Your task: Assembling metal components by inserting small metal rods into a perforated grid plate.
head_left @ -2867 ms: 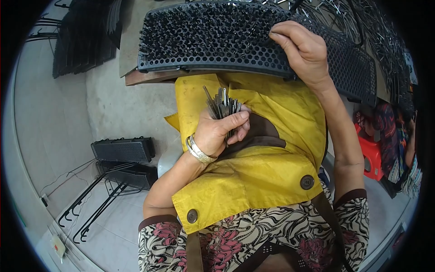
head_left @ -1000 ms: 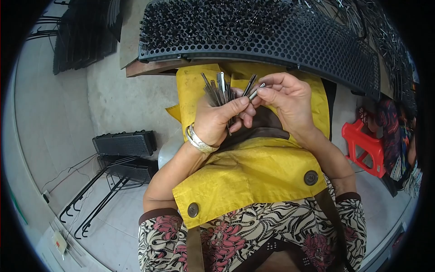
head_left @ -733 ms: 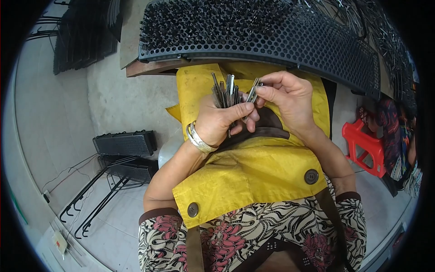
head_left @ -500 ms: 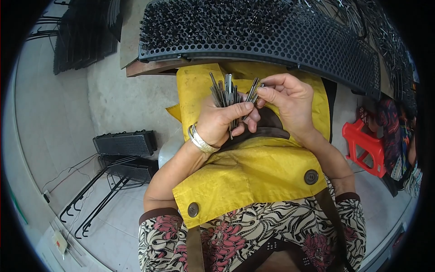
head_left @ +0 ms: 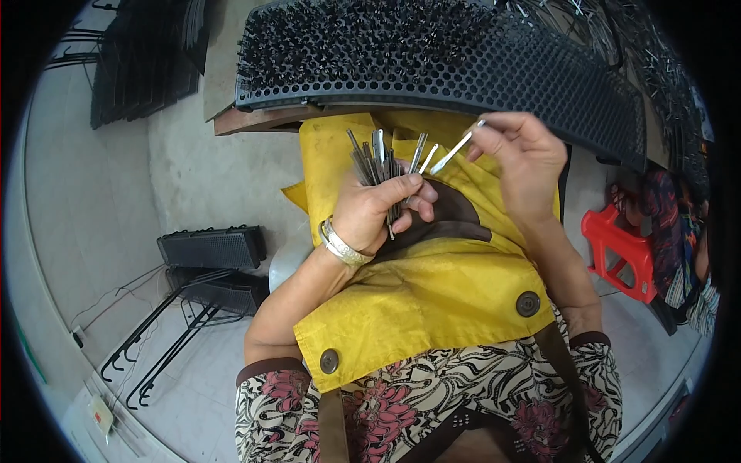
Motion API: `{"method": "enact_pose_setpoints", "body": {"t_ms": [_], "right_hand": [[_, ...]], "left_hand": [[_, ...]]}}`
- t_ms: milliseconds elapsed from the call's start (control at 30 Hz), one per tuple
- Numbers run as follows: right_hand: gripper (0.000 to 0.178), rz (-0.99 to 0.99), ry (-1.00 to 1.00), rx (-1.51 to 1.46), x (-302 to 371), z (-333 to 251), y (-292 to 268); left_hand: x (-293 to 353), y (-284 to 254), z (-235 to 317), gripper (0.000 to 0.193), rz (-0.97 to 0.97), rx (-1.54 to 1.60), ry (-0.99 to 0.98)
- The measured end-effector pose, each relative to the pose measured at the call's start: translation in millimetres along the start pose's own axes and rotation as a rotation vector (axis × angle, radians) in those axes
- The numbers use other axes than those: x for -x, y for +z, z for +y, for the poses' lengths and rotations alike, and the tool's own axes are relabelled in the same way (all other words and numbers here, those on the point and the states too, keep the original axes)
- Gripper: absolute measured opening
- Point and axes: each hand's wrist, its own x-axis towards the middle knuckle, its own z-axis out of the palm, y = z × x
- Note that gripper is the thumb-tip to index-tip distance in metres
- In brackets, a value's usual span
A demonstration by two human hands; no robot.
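A bundle of thin metal rods [head_left: 378, 158] stands up out of my left hand [head_left: 374, 202], which is closed around it. A few rods at its right side fan away from the rest, near the thumb tip. My right hand [head_left: 526, 158] pinches one shiny metal rod [head_left: 457, 152] by its upper end; the rod slants down toward the bundle. What the rods are exactly I cannot tell. Both hands are above a yellow apron [head_left: 432, 285] on my lap. Beyond them lies a long black perforated tray [head_left: 540, 81], its left part filled with many small dark upright pieces [head_left: 363, 46].
The tray rests on a wooden table [head_left: 258, 119]. More loose metal rods [head_left: 656, 69] are heaped at the far right. A red plastic stool [head_left: 617, 247] stands to the right, beside patterned cloth [head_left: 668, 224]. At the left are black racks [head_left: 212, 247] and a stack of dark panels [head_left: 143, 69].
My right hand has drawn away from the bundle, up and to the right, with a single rod in its fingers. My left hand stays nearly in place.
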Motion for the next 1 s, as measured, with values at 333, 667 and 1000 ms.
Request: {"method": "enact_pose_setpoints", "body": {"t_ms": [333, 667, 1000], "right_hand": [[0.013, 0.184, -0.664, 0.409, -61, -2, -2], [0.017, -0.128, -1.086, 0.872, -81, -4, 5], [0.017, -0.138, -1.064, 0.999, -81, -14, 10]], "left_hand": [[-1, -3, -2, 0.013, -0.046, 0.045, 0.031], [-1, -4, 0, 0.013, -0.039, 0.074, 0.04], [-2, -4, -2, 0.015, -0.021, 0.07, 0.028]]}}
